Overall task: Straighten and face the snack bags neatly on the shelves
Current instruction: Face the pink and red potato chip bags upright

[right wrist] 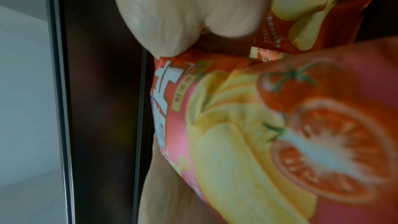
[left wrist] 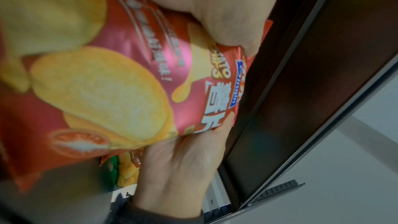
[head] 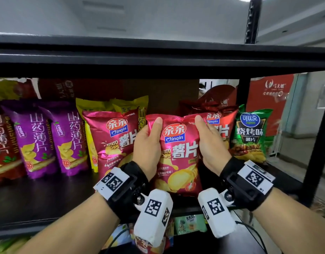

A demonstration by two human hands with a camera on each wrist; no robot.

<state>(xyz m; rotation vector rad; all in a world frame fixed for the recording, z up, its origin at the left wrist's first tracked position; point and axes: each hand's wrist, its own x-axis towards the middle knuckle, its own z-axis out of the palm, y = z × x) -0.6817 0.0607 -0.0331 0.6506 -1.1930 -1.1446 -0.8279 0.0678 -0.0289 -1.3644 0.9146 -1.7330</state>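
head | left hand (head: 146,143) and right hand (head: 212,142) each clamp upright red chip bag (head: 178,156); thumbs on front

A black metal shelving unit (head: 158,57) fills the head view, its dark board (head: 39,198) running from 9 o'clock toward 3 o'clock beneath a thick black crossbeam. A perforated upright (head: 252,19) rises at 1 o'clock against a pale grey ceiling (head: 158,13) lit evenly from above. Behind the shelves stands a brown cardboard panel (head: 167,94). At 3 o'clock, past a black post (head: 321,136), a red printed banner (head: 273,99) hangs near a glass partition (head: 308,107) and a grey floor (head: 293,154).
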